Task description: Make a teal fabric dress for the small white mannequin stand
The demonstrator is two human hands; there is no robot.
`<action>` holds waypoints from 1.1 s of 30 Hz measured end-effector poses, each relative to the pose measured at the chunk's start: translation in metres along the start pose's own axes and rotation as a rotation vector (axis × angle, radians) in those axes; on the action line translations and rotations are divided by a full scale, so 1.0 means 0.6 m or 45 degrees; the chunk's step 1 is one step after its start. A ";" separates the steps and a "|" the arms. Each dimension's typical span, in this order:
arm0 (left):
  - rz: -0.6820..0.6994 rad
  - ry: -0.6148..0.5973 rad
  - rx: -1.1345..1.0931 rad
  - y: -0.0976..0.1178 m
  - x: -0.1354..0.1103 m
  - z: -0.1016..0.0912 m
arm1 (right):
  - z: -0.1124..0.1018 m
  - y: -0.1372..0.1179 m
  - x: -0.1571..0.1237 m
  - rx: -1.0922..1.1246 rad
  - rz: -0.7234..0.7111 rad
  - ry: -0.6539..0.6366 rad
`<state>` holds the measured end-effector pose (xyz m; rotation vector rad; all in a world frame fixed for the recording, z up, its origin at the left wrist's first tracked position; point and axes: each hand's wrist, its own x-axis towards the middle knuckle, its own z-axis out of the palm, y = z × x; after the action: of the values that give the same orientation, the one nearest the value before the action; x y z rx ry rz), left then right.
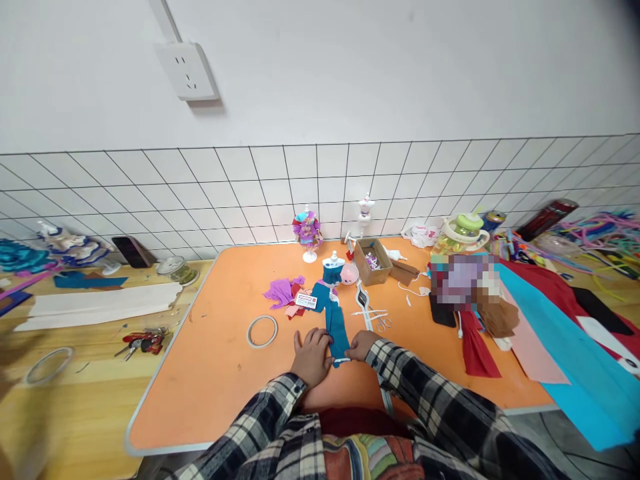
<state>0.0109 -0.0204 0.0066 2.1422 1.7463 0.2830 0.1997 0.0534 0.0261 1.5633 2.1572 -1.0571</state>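
Observation:
A long teal strip of crepe paper [338, 330] lies lengthwise on the orange table in front of me. Along its near end runs a narrow white band [342, 361], perhaps tape. My left hand [312, 358] rests flat with spread fingers, its fingertips and thumb touching the strip's left edge. At the near right corner, my right hand [362, 345] pinches the strip; the fingertips are partly hidden. Beyond the strip stands a small white dress form [333, 269] wrapped in teal. A tape roll [262, 331] lies left of my left hand, and small scissors [384, 324] lie right of the strip.
Purple paper scraps [281, 292] and a white labelled packet [306, 301] lie left of the form. A cardboard box [373, 262], a dressed form [308, 233] and a teapot [463, 237] stand farther back. Coloured sheets [565, 333] cover the right side.

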 end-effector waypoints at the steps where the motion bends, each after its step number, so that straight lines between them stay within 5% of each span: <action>1: -0.004 -0.002 -0.003 0.000 0.000 0.001 | 0.003 0.000 0.000 0.016 0.001 -0.010; 23: -0.035 -0.020 -0.041 0.000 -0.002 0.002 | 0.005 -0.004 0.010 -0.184 0.113 0.030; 33: -0.083 0.086 -0.255 -0.005 -0.012 0.015 | 0.049 0.004 -0.009 0.030 0.060 0.342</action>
<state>0.0101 -0.0285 -0.0021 1.9513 1.7404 0.4956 0.1981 0.0296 0.0080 1.8501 2.2696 -0.9055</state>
